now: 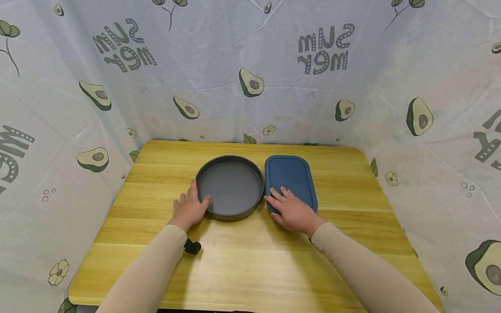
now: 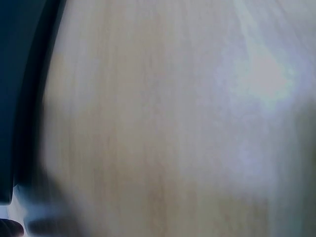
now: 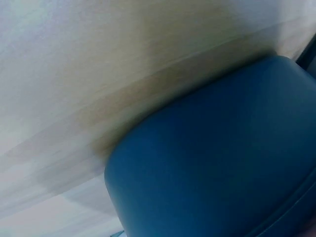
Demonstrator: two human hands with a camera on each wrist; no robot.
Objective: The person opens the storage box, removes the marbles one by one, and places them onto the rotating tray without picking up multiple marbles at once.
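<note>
A round dark-grey baking pan [image 1: 231, 189] lies on the table, its flat inside facing up. At its left rim my left hand [image 1: 189, 209] rests with fingers spread, the thumb reaching over the rim and the index finger along the outer side. Close to the pan's right side sits a blue rounded-rectangular box [image 1: 291, 176] with a grooved top. My right hand [image 1: 293, 213] lies over the box's near left part, fingers extended on its top. In the right wrist view the smooth side of the blue box [image 3: 212, 148] fills the lower right.
Both things stand on a yellow wood-grain table [image 1: 238, 269] with rounded corners. A white curtain [image 1: 219, 56] printed with avocados surrounds its back and sides. A small black piece [image 1: 192, 247] shows beside the left sleeve.
</note>
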